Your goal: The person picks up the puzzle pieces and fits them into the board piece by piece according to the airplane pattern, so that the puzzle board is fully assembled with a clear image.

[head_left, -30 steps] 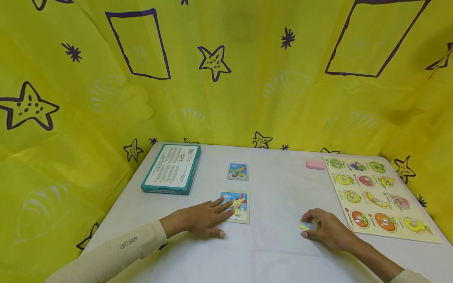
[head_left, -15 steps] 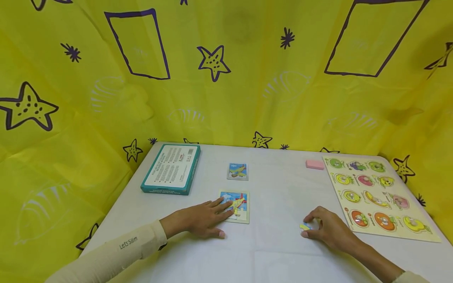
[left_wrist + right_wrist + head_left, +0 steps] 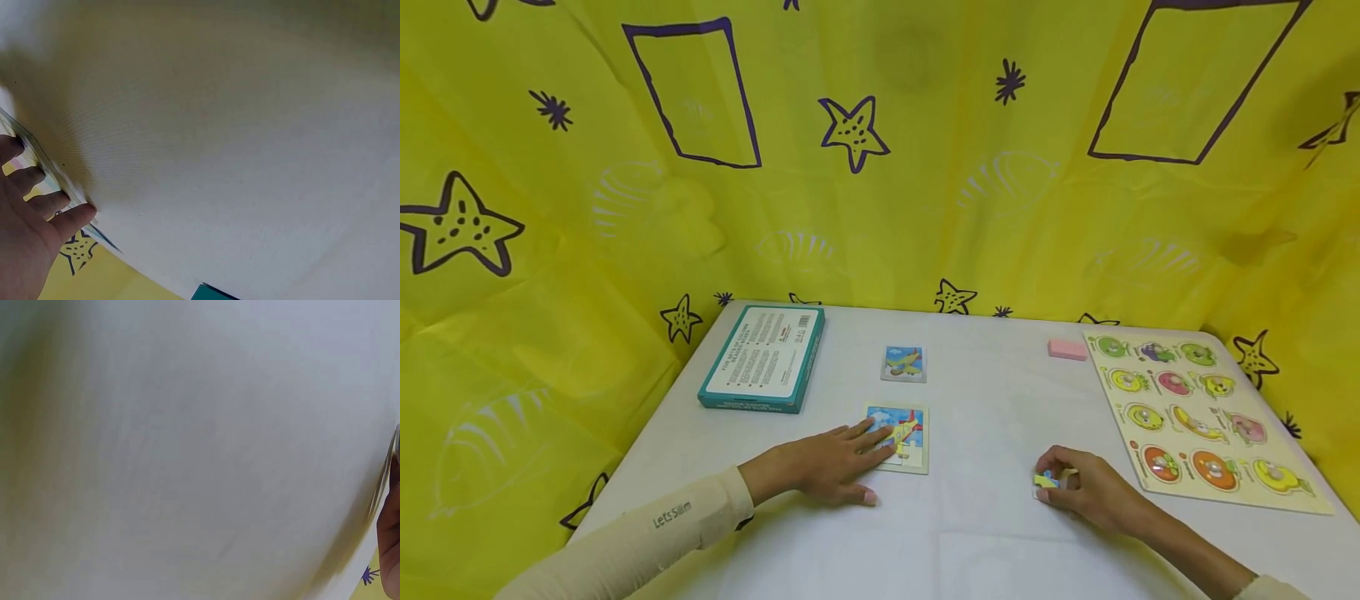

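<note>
My left hand rests with straight, spread fingers on the left part of a small airplane jigsaw puzzle in a pale frame. The fingers hide much of its left side; blue sky and a red-tailed yellow plane show. To the right, just over the white table, my right hand pinches a blue and yellow jigsaw piece between thumb and fingers. Beyond the puzzle lies a small picture card with a yellow plane on blue. In the left wrist view, the left hand's fingers lie along the frame's edge.
A teal and white box lies at the back left of the table. On the right is a fruit puzzle board, with a pink block beside its far corner. A yellow patterned curtain hangs behind.
The right hand's fingers have shifted slightly and the pinched piece has turned a little, showing differently between them. The left hand and the puzzle stay where they were.
</note>
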